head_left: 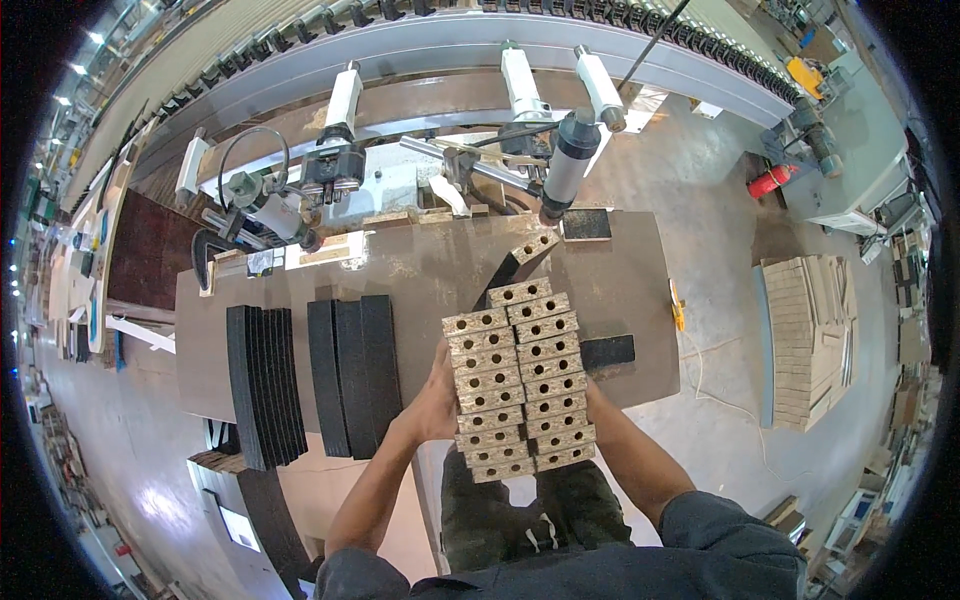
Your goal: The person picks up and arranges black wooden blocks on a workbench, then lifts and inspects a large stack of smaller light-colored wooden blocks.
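Left hand [440, 396] and right hand [594, 402] grip board stack [520, 385] — visible ends bored; black boards [268, 385] on table [640, 285] — holes indiscernible.

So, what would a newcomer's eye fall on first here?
First, the double stack of drilled boards at centre, the left hand against its side. Next, two groups of black strips on the brown tabletop to its left. A red cylinder stands out at upper right.
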`<move>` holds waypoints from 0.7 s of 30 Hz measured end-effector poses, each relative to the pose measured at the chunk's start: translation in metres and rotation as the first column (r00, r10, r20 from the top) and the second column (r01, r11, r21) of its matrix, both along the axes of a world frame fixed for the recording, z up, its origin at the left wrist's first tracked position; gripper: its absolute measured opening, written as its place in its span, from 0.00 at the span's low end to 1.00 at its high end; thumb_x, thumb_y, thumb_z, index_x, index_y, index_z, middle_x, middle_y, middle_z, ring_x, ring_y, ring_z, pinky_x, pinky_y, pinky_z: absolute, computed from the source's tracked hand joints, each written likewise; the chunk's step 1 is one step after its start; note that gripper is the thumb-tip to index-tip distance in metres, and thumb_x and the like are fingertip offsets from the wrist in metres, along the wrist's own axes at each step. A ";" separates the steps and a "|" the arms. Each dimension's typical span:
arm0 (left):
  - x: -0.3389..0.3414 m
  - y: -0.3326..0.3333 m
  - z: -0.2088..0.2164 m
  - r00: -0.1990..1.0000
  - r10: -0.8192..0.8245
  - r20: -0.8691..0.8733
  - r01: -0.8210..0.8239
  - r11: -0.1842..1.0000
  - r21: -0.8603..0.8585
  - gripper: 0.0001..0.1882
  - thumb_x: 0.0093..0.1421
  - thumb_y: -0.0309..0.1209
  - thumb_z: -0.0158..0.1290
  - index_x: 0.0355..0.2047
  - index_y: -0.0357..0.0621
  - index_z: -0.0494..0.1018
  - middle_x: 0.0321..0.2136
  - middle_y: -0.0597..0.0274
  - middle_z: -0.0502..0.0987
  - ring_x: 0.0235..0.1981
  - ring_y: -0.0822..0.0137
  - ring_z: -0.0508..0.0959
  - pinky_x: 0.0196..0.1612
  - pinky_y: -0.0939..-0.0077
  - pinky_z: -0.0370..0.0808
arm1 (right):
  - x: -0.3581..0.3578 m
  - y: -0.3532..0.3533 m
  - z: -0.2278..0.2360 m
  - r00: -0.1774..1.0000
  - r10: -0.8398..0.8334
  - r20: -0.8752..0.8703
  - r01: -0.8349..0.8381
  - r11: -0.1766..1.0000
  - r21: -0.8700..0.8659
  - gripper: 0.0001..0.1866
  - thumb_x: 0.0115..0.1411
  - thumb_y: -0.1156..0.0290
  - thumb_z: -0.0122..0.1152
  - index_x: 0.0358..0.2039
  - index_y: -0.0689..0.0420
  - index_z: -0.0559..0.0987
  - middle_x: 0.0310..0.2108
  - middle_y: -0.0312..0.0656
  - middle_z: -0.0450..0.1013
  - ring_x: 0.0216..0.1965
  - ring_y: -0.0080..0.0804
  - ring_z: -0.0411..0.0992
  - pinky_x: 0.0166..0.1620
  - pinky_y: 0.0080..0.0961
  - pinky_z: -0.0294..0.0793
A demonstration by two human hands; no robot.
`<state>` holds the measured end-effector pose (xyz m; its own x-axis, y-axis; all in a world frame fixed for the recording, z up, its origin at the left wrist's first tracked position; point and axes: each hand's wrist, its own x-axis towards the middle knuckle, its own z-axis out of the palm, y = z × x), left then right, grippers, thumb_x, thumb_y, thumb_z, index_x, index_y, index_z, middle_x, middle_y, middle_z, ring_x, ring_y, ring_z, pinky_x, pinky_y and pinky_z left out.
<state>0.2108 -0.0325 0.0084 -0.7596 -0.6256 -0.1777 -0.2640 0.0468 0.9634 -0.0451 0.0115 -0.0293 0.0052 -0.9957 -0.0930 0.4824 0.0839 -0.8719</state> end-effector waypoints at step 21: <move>0.002 0.019 0.014 0.987 0.136 0.081 -0.144 0.984 0.101 0.85 0.42 0.49 0.82 0.82 0.43 0.26 0.81 0.32 0.32 0.82 0.32 0.39 0.81 0.45 0.48 | -0.001 0.007 -0.009 0.999 -0.022 0.033 0.023 0.999 -0.045 0.63 0.62 0.19 0.58 0.78 0.61 0.60 0.74 0.47 0.64 0.73 0.38 0.62 0.75 0.40 0.60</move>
